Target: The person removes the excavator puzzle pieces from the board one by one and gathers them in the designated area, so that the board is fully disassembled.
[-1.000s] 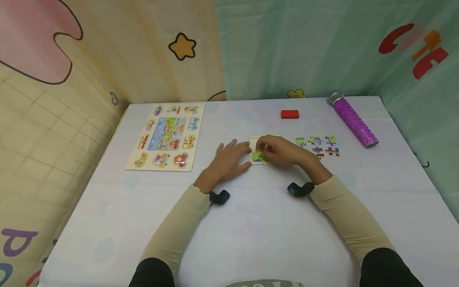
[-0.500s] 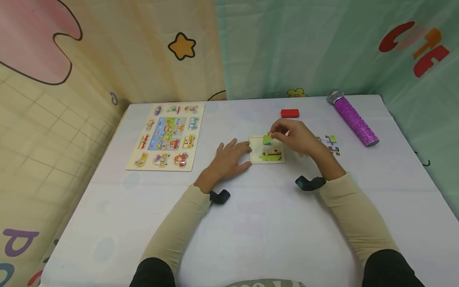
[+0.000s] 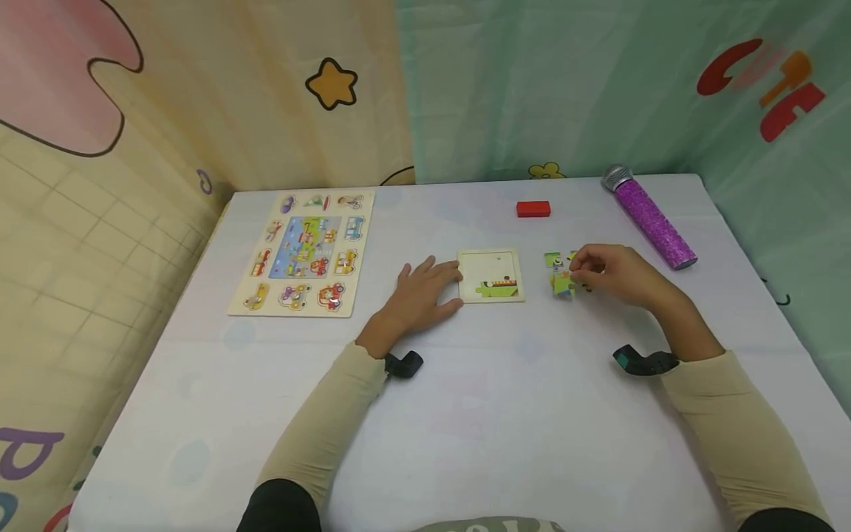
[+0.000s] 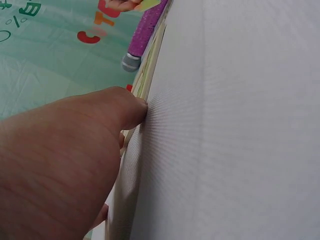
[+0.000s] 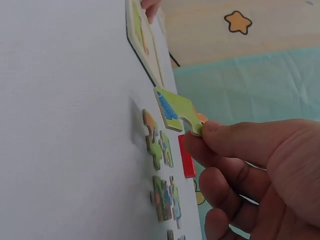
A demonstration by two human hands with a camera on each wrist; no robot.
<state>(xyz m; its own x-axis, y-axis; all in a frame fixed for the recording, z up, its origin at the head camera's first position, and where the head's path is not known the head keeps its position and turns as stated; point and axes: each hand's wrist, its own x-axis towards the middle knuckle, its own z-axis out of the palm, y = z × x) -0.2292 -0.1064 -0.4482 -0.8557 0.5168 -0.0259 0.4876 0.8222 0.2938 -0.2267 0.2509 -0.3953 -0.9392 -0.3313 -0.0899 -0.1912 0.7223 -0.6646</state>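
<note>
In the right wrist view a green and blue puzzle piece [image 5: 175, 107] is pinched between thumb and forefinger of my right hand [image 3: 618, 273]. It hangs just above several loose puzzle pieces [image 5: 161, 197] on the table. To their left lies a small cream puzzle board [image 3: 488, 266], with joined green pieces [image 3: 500, 288] along its lower right edge. My left hand [image 3: 419, 299] rests flat with spread fingers; its fingertips and thumb touch the board's left edge. The loose pieces are partly hidden behind the right hand in the head view.
A larger vehicle puzzle board [image 3: 302, 251] lies at the left of the table. Behind the small board sits a red block [image 3: 533, 209]. A purple glitter microphone [image 3: 654, 222] lies at the back right, beyond the right hand. Patterned curtains hang behind the table.
My right hand has lifted a green puzzle piece off the small board and carried it right, over the loose pieces. The left hand has stayed at the board's edge.
</note>
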